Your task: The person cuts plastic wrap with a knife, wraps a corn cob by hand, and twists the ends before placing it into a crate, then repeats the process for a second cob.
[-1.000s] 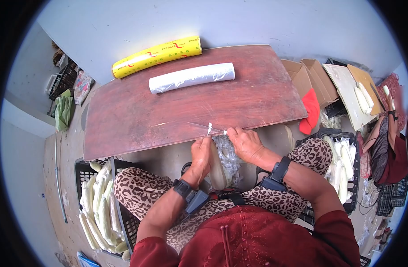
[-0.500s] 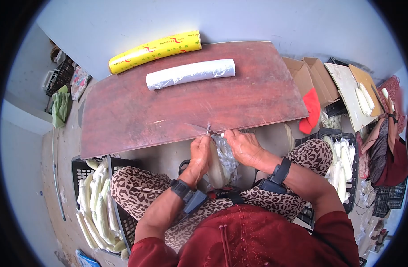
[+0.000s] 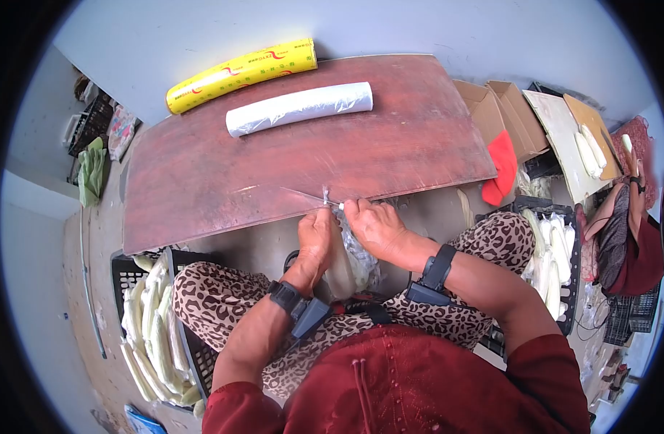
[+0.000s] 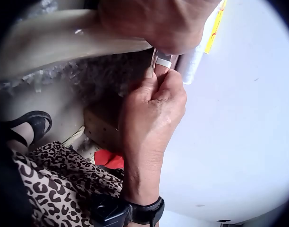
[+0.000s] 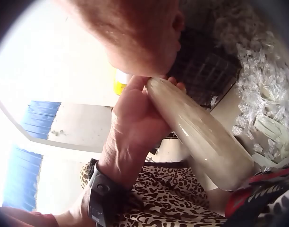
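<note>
The left hand (image 3: 316, 235) grips the upper end of a long pale vegetable (image 3: 339, 271), which hangs down between the knees. In the right wrist view its smooth body (image 5: 201, 137) slants below the left hand (image 5: 137, 111). The right hand (image 3: 377, 228) grips a small knife by its handle; the thin blade (image 3: 303, 194) points left, against a whitish twisted tip (image 3: 326, 193) above the left hand. In the left wrist view the right hand (image 4: 151, 113) has a light band (image 4: 163, 62) of the knife between thumb and fingers, close to the left hand (image 4: 156, 23).
A white film roll (image 3: 299, 108) and a yellow roll (image 3: 241, 74) lie on the reddish table (image 3: 397, 137). Black crates of pale vegetables stand left (image 3: 154, 325) and right (image 3: 552, 264). Crumpled clear film (image 3: 361, 264) lies below the hands. Cardboard boxes (image 3: 495, 119) stand right of the table.
More of the knife blade shows left of the whitish tip. Both hands keep their grips and sit slightly further left and higher in the head view, where the whole scene has shifted.
</note>
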`<state>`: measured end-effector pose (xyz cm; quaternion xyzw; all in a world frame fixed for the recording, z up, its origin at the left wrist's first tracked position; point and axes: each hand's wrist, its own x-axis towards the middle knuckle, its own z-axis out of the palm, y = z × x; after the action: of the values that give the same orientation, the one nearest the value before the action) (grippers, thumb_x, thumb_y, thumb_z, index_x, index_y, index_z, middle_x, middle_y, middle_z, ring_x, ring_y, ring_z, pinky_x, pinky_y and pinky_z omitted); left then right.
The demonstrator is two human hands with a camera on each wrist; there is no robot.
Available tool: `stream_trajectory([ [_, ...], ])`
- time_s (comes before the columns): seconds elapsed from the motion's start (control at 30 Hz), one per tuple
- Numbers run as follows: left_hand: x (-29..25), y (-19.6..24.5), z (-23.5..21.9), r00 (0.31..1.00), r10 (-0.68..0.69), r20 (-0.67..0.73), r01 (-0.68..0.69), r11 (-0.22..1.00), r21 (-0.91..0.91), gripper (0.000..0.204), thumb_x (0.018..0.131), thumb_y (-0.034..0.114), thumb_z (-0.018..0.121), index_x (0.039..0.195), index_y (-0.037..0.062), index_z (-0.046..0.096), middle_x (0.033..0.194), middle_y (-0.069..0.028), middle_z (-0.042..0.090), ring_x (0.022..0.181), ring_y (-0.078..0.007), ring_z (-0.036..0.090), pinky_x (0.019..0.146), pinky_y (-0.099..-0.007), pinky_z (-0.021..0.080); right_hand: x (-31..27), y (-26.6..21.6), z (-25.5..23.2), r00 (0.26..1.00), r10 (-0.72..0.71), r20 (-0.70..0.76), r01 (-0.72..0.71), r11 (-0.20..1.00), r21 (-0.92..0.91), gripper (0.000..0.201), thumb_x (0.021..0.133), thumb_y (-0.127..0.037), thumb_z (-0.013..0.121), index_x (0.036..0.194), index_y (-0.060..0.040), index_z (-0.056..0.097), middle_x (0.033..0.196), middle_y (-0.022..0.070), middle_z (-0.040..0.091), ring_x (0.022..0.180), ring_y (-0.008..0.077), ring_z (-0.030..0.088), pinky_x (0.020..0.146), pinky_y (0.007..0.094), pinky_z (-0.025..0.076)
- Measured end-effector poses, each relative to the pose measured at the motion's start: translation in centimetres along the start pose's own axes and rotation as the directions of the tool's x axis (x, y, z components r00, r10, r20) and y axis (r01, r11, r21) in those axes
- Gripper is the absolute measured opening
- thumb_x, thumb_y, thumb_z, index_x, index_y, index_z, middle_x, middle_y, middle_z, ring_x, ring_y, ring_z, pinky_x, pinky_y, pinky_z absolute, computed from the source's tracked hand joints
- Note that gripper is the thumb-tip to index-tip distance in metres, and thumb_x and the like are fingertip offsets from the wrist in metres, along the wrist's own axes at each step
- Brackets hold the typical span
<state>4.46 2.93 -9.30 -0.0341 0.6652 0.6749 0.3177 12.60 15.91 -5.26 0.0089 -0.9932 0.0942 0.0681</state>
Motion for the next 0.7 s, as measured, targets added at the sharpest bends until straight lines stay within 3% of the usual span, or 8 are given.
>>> stream_trajectory([
  [0.23,0.5,-0.1,-0.6,1.000,-0.007,0.018,0.005,0.998,0.066,0.027,0.092,0.028,0.054,0.082,0.0029,0.061,0.074,-0.0069,0.060,0.064,-0.0173,0.058,0.059,-0.0326,0.048,-3.2,1.3,-1.6,0.998,0.041,0.056,-0.041,0.999,0.001,0.020,0.080,-0.003,0.057,0.097,0.0025,0.048,0.084,0.0211,0.064,0.076,0.0359,0.068,0.064,0.0437,0.055],
  [0.4,0.3,-1.8,-1.5,0.986,0.050,0.158,-0.051,0.999,0.001,0.025,0.094,0.027,0.055,0.083,0.0050,0.059,0.075,-0.0072,0.060,0.064,-0.0169,0.057,0.060,-0.0316,0.049,-4.9,3.1,-2.0,0.993,0.072,0.099,-0.075,0.997,0.026,0.025,0.082,-0.003,0.056,0.106,-0.0001,0.050,0.087,0.0195,0.065,0.077,0.0380,0.067,0.066,0.0469,0.054],
  [0.5,-0.5,-2.4,-1.5,0.954,0.043,0.298,-0.041,0.999,-0.010,0.025,0.096,0.027,0.054,0.084,0.0059,0.059,0.076,-0.0061,0.061,0.065,-0.0149,0.057,0.061,-0.0302,0.049,-4.6,4.0,-2.7,0.991,0.071,-0.110,-0.052,0.985,0.162,0.024,0.082,-0.001,0.056,0.106,-0.0030,0.051,0.085,0.0158,0.060,0.076,0.0390,0.063,0.066,0.0479,0.050],
  [0.6,-2.5,0.1,-0.7,0.905,0.036,0.423,-0.033,0.999,-0.014,0.024,0.097,0.025,0.052,0.086,0.0057,0.061,0.077,-0.0046,0.062,0.068,-0.0128,0.058,0.065,-0.0284,0.049,-2.8,4.6,-3.2,0.961,0.092,-0.261,-0.068,0.993,0.100,0.024,0.084,-0.001,0.055,0.108,-0.0030,0.054,0.092,0.0143,0.057,0.084,0.0369,0.060,0.072,0.0479,0.047],
  [0.7,-3.0,1.8,-0.3,0.849,0.088,0.520,-0.073,0.996,-0.050,0.024,0.099,0.025,0.052,0.091,0.0046,0.061,0.079,-0.0047,0.063,0.073,-0.0128,0.059,0.070,-0.0281,0.050,-1.2,5.4,-3.1,0.954,0.173,-0.246,-0.183,0.983,-0.018,0.029,0.085,-0.001,0.055,0.114,-0.0051,0.056,0.100,0.0123,0.054,0.094,0.0335,0.056,0.079,0.0456,0.042],
])
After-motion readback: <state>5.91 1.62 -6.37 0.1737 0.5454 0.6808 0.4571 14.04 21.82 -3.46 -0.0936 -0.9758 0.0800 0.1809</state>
